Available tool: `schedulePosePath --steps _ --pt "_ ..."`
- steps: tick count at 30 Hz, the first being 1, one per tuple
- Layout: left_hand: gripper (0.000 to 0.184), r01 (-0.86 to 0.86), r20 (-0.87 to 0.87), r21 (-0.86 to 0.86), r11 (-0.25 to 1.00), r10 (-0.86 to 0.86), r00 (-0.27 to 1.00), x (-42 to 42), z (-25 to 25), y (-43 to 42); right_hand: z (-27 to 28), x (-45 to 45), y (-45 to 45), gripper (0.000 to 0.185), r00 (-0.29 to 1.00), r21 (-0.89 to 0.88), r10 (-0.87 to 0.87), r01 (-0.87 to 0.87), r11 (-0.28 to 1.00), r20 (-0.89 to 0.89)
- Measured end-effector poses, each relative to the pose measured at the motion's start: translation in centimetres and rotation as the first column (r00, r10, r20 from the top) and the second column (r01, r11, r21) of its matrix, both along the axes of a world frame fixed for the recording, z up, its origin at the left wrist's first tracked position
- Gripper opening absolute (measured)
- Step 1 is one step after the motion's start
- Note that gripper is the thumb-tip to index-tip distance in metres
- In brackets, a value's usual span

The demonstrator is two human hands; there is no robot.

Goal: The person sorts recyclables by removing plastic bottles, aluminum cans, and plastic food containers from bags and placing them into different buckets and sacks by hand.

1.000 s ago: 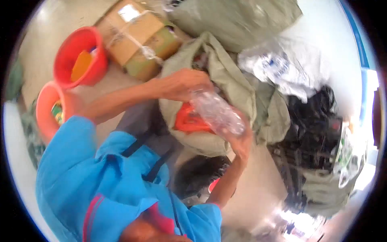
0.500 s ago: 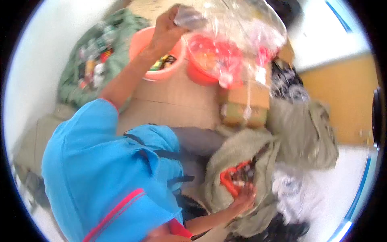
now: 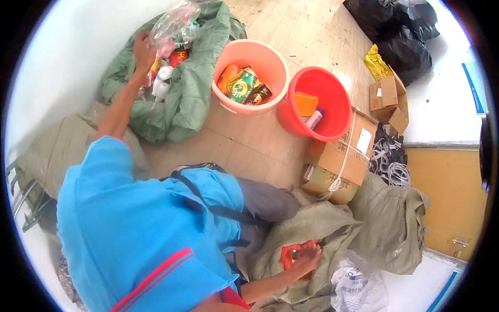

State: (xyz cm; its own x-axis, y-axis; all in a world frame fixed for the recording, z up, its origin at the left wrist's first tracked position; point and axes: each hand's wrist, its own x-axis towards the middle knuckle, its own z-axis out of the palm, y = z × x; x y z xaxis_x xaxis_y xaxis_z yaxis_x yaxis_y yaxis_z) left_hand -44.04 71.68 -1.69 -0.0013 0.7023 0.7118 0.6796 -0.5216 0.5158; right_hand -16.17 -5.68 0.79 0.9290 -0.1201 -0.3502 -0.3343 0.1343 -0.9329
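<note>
Far out at the upper left, my left hand has its fingers apart at the edge of a clear plastic bag, over the open green sack. White bottles and a red package lie inside that sack. At the lower right, my right hand rests with spread fingers on a red bag, inside the mouth of an olive sack. Small dark items partly show beneath its fingers; the rest is hidden.
A pink bucket holds several packages. Beside it, a red bucket holds an orange item and a bottle. Tied cardboard boxes, a closed olive sack, a white bag and black bags stand farther right.
My left hand moved from above the pink bucket to the green sack, and the clear object it held no longer shows in it. My right hand stayed at the olive sack.
</note>
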Motion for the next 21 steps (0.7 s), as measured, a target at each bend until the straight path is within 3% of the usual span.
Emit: schedulePosePath --steps 1,3,5,6,7,8,10,11,13,17,20,21 --pt "0.028 0.003 0.002 -0.005 1.0 -0.003 1.0 -1.2 -2.4 0.3 -0.2 -0.1 -0.1 0.035 0.999 0.043 0.032 -0.032 0.999 0.011" --pt "0.035 0.061 -0.038 -0.247 0.967 -0.073 0.997 -3.3 -6.4 0.6 0.1 -0.7 0.3 0.035 0.999 0.013 -0.024 0.024 1.0 -0.036" --pt "0.037 0.082 -0.121 -0.24 0.967 -0.114 0.986 -5.8 -9.0 1.6 -0.1 -1.3 0.1 0.034 0.993 -0.019 -0.082 0.081 0.997 -0.086" --pt "0.039 0.098 -0.202 -0.233 0.968 -0.147 0.968 -6.5 -9.7 1.4 -0.8 -1.5 -0.8 0.034 0.992 0.013 -0.058 0.06 0.998 -0.112" --pt "0.046 0.152 -0.11 -0.285 0.946 -0.19 0.976 -6.2 -7.9 -0.9 -1.7 -1.7 -2.0 0.033 0.99 0.046 -0.033 0.04 0.998 -0.137" --pt "0.046 0.158 -0.11 -0.284 0.946 -0.196 0.974 -7.8 -9.4 0.4 -3.3 -2.0 -3.4 0.033 0.99 0.047 -0.039 0.046 0.998 -0.137" --pt "0.053 0.178 -0.241 -0.412 0.893 -0.296 0.924 -12.7 -13.6 3.0 -5.7 -2.5 -6.0 0.034 0.994 -0.102 0.11 -0.111 0.989 -0.016" --pt "0.053 0.173 -0.243 -0.416 0.893 -0.293 0.925 -12.8 -13.2 2.9 -5.6 -2.7 -5.9 0.034 0.993 -0.105 0.115 -0.116 0.988 -0.019" --pt "0.055 -0.056 -0.379 -0.631 0.774 -0.245 0.892 -13.3 -11.7 2.4 -3.8 -3.6 -2.8 0.035 0.978 0.054 -0.083 0.095 0.994 -0.194" --pt "0.049 -0.082 -0.467 -0.621 0.78 -0.284 0.837 -14.7 -13.6 0.8 -2.7 -4.4 -1.0 0.036 0.972 -0.001 -0.069 0.07 0.998 -0.223" --pt "0.048 0.066 -0.41 -0.513 0.856 -0.312 0.857 -14.3 -13.5 -2.2 -3.2 -3.8 -0.9 0.033 0.97 0.027 0.038 -0.033 0.999 -0.24" --pt "0.048 -0.081 -0.41 -0.655 0.752 -0.264 0.873 -12.8 -11.5 -3.0 -3.4 -3.5 -1.0 0.028 0.959 0.124 0.063 -0.029 0.992 -0.277"
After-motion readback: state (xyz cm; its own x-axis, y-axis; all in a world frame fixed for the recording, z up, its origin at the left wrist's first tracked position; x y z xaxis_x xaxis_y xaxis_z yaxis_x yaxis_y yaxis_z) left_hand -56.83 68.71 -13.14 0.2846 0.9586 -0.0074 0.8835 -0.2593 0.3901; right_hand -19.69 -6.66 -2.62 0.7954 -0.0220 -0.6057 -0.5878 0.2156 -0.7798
